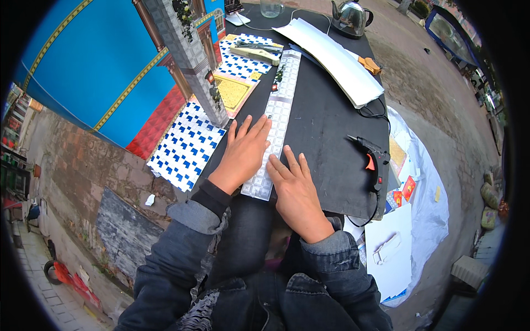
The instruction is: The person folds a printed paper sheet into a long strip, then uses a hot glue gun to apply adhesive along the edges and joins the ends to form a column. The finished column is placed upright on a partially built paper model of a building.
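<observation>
A long narrow strip (280, 113) printed with a pale grey block pattern and a flower detail lies lengthwise on the black table. My left hand (243, 153) rests on its left edge with the fingers stretched out. My right hand (295, 190) touches the strip's right edge near its front end, fingers extended too. To the left stands a grey block-patterned column (193, 66) on a blue-and-white checked sheet (185, 146), part of a model building with a large blue panel (110, 60). A black glue gun (372, 165) with a red trigger lies to the right.
Curved white sheets (337, 60) lie at the far right of the black table (326, 132). Behind them stands a kettle (350, 19). A cutter-like tool (256, 52) rests on a checked sheet. Right of the table, a white plastic sheet (425, 182) bears scraps and a white board (389, 248).
</observation>
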Action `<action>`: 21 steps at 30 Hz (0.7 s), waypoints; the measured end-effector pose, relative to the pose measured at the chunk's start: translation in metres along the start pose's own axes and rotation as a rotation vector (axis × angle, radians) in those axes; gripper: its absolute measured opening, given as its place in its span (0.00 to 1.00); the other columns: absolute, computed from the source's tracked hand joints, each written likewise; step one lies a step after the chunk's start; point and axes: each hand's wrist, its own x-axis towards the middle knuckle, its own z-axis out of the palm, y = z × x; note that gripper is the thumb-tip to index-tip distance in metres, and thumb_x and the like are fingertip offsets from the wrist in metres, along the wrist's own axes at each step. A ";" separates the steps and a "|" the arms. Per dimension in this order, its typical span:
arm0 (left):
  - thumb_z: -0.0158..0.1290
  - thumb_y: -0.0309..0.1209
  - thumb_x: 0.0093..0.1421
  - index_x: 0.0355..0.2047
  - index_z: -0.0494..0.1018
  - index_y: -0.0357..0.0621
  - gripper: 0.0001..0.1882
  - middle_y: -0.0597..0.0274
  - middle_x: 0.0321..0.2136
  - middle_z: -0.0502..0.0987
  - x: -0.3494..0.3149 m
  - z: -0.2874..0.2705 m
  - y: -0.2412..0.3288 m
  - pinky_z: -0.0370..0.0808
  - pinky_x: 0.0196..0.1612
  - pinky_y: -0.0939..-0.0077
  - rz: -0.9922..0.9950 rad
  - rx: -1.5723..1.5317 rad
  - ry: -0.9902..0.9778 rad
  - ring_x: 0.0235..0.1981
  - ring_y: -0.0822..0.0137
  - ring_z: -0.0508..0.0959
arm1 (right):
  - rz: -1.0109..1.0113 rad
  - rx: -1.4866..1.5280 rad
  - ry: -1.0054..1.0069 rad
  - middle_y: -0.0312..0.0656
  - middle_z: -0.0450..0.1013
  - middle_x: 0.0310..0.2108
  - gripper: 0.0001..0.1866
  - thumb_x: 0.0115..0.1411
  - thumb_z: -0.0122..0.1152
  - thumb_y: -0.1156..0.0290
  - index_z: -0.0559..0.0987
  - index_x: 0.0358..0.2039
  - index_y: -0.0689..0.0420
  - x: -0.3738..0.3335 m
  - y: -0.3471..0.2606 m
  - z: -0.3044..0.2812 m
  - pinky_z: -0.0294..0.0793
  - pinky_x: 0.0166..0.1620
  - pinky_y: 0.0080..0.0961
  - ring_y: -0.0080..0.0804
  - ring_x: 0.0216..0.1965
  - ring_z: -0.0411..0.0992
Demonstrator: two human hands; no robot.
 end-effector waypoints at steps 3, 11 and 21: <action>0.48 0.35 0.73 0.73 0.61 0.48 0.28 0.53 0.72 0.63 0.017 -0.005 0.006 0.46 0.74 0.41 0.034 0.167 -0.051 0.74 0.47 0.57 | -0.020 -0.013 0.009 0.49 0.70 0.66 0.32 0.53 0.57 0.85 0.76 0.61 0.65 -0.023 -0.022 0.001 0.49 0.76 0.54 0.53 0.74 0.56; 0.45 0.44 0.75 0.72 0.62 0.44 0.30 0.54 0.73 0.62 0.046 0.019 0.022 0.46 0.75 0.43 0.069 0.017 0.012 0.74 0.43 0.57 | 0.026 0.057 0.022 0.46 0.69 0.67 0.34 0.51 0.58 0.85 0.76 0.63 0.62 -0.033 -0.022 0.005 0.49 0.76 0.52 0.52 0.74 0.57; 0.41 0.39 0.77 0.73 0.61 0.45 0.28 0.54 0.74 0.59 -0.043 -0.011 0.025 0.46 0.76 0.49 0.057 -0.241 -0.097 0.76 0.46 0.53 | 0.016 0.308 0.110 0.47 0.75 0.59 0.27 0.52 0.56 0.88 0.81 0.55 0.63 -0.028 0.002 -0.003 0.59 0.71 0.52 0.56 0.69 0.62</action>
